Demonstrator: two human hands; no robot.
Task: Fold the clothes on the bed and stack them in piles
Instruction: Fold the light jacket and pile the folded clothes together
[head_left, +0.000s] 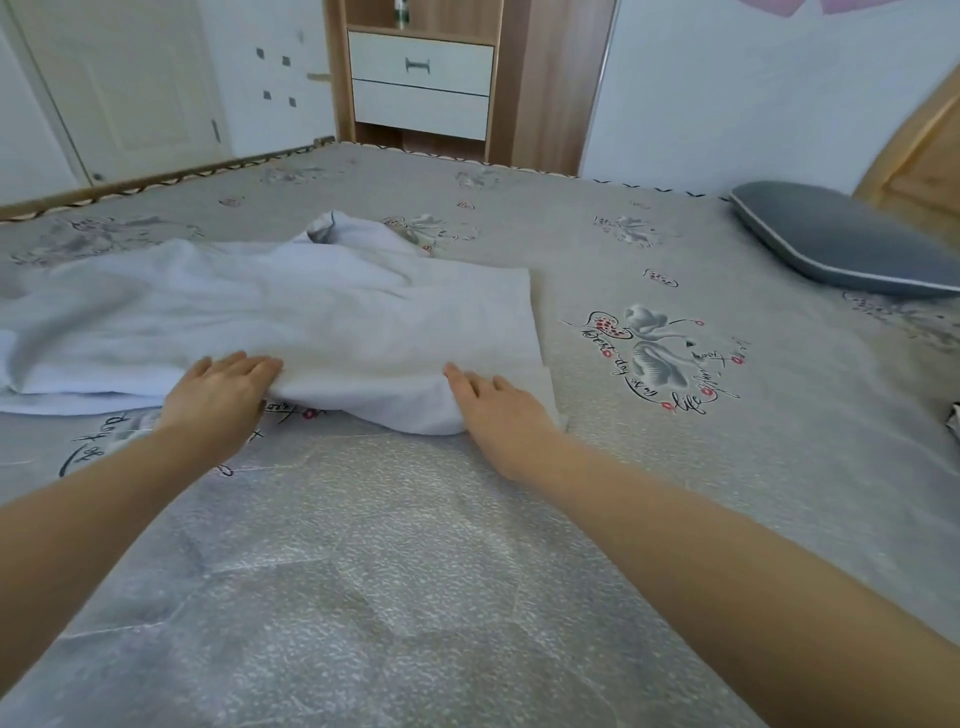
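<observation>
Two hands work one white garment (270, 312) spread on the bed (675, 467); left hand (221, 389) lies flat, fingers straight, on its near folded edge; right hand (493, 408) likewise, open and pressing; a fold is seemingly being smoothed; next likely calls for folding the loose left end across; open bed lies rightward before the grey pillow (841, 239).

Head-worn camera, facing forward and down, close over the bed (675, 467)
</observation>
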